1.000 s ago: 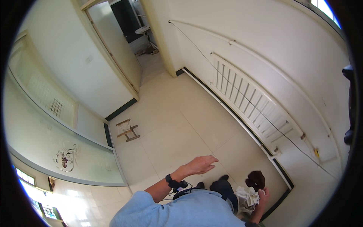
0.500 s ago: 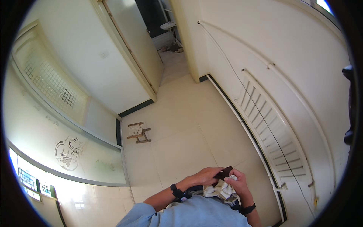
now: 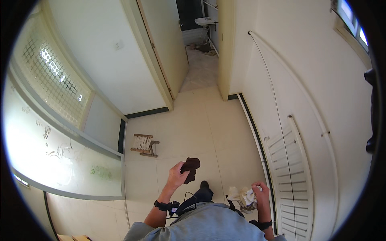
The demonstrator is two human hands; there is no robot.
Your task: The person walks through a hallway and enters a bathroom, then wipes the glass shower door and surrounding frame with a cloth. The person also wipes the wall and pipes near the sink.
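My left hand (image 3: 175, 176) grips a dark brown, sock-like piece of cloth (image 3: 191, 164), held out in front of my body above the floor. Part of the cloth hangs down below the fingers. Off to the right, my right hand (image 3: 262, 194) has its fingers closed on a crumpled bundle of cream-white cloth (image 3: 247, 197) with some greyish fabric at its lower side. The two hands are well apart. Whether the bundle is one piece or several cannot be told.
A small wooden stool with a woven cord seat (image 3: 143, 143) stands ahead on the left. A white radiator (image 3: 291, 176) and pipes run along the right wall. The open door (image 3: 167, 44) leads to a room with a sink (image 3: 204, 21). A frosted glass panel (image 3: 68, 164) stands left.
My hands have moved apart: the left has carried the dark brown cloth left and forward, away from the cream-white bundle, which stays in my right hand. The view has turned.
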